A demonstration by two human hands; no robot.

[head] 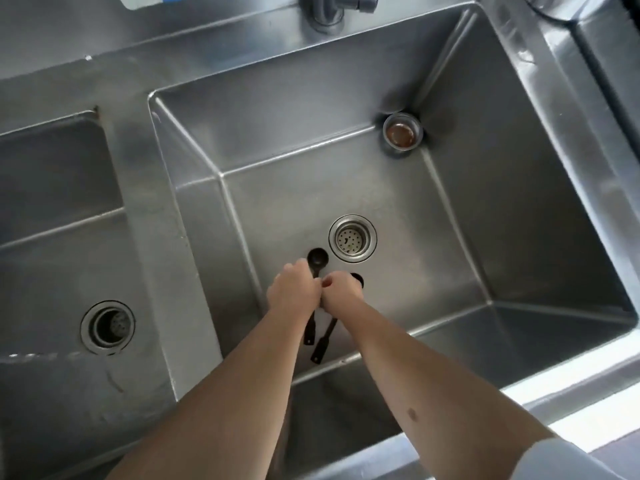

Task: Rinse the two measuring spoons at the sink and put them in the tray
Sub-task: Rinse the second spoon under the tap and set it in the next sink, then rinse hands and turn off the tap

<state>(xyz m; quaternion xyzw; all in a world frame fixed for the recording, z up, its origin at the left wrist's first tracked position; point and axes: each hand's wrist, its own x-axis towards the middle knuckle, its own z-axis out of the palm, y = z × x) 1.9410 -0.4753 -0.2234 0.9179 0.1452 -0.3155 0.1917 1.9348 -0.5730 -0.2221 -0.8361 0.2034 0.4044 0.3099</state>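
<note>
Both hands are low inside the middle steel sink basin [485,209], close together near its front. My left hand [294,289] is closed around a black measuring spoon [317,258]; its round bowl sticks out beyond the fingers and its handle end shows below the wrist. My right hand [341,292] is closed around a second black measuring spoon [323,344]; its bowl is mostly hidden behind the knuckles and its handle points back toward me. The two hands touch. No tray is in view.
A round strainer drain [352,238] lies just beyond the hands. An overflow pipe with a rusty top [401,133] stands in the far right corner. The faucet base [329,12] is at the top; no water stream shows. A second basin with a drain [107,327] lies left.
</note>
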